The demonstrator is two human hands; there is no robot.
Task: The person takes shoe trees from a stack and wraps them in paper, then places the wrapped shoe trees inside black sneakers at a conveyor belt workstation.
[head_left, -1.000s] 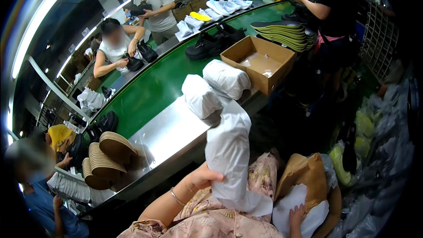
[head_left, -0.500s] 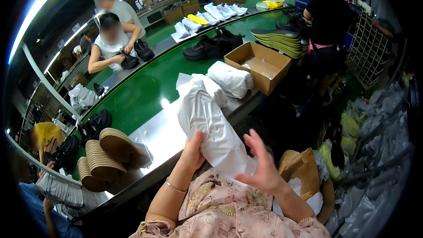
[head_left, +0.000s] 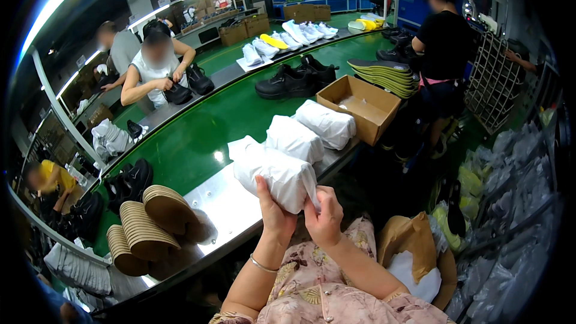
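A white paper-wrapped bundle (head_left: 270, 173) lies between my two hands, over the metal edge of the bench. My left hand (head_left: 276, 216) grips its near side with the thumb on top. At the bundle's right end, my right hand (head_left: 324, 216) pinches a loose flap of the paper. What the paper wraps is hidden. Just beyond sit a second white wrapped bundle (head_left: 294, 138) and a third white bundle (head_left: 327, 123), side by side along the bench edge.
An open cardboard box (head_left: 360, 108) stands right of the bundles, near stacked green insoles (head_left: 384, 75). Black shoes (head_left: 294, 79) sit on the green belt (head_left: 180, 138). Stacked brown insole-shaped boards (head_left: 144, 228) stand at left. Co-workers (head_left: 159, 69) work across the belt. Bagged items (head_left: 504, 204) crowd the right.
My right hand has closed from open fingers onto the paper's end. The long loose wrap is now folded into a shorter, compact bundle, and my left hand still holds it.
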